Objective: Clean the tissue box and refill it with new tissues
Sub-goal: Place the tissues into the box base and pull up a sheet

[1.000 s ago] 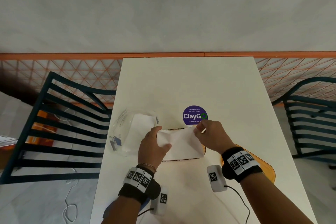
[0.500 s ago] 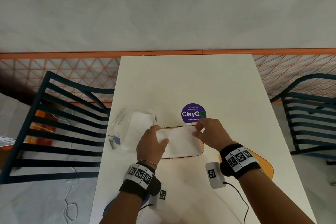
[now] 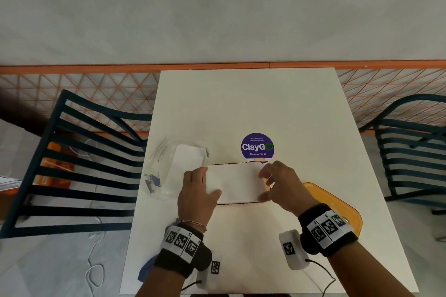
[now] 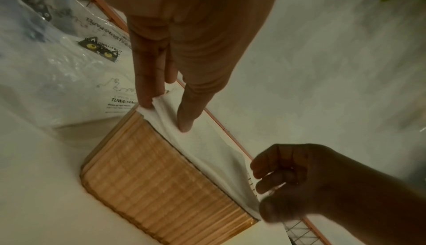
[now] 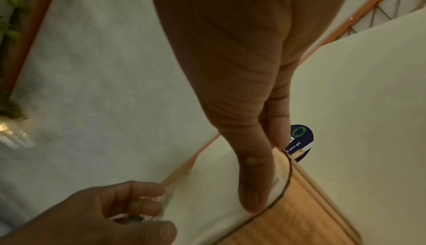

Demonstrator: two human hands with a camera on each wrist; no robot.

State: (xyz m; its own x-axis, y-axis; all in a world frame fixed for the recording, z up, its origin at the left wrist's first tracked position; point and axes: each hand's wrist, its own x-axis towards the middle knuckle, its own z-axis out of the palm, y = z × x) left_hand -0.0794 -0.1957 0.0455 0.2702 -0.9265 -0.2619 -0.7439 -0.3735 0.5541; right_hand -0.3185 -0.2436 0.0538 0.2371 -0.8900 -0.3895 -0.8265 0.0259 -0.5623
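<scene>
Refill near done: white tissue stack (image 3: 235,182) seated in wooden tissue box (image 4: 166,181) mid-counter (image 3: 265,108), left hand (image 3: 196,191) and right hand (image 3: 281,185) fingers extended, pressing its ends; orange lid (image 3: 337,202) off, near right.

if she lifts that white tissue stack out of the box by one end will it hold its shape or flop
Probably flop: the tissues already fold and crease under the left hand's fingertips at the box rim. It likely weighs little, being thin soft sheets. Loose layers may slide apart, so lifting with the right hand at the other end seems safer.
</scene>
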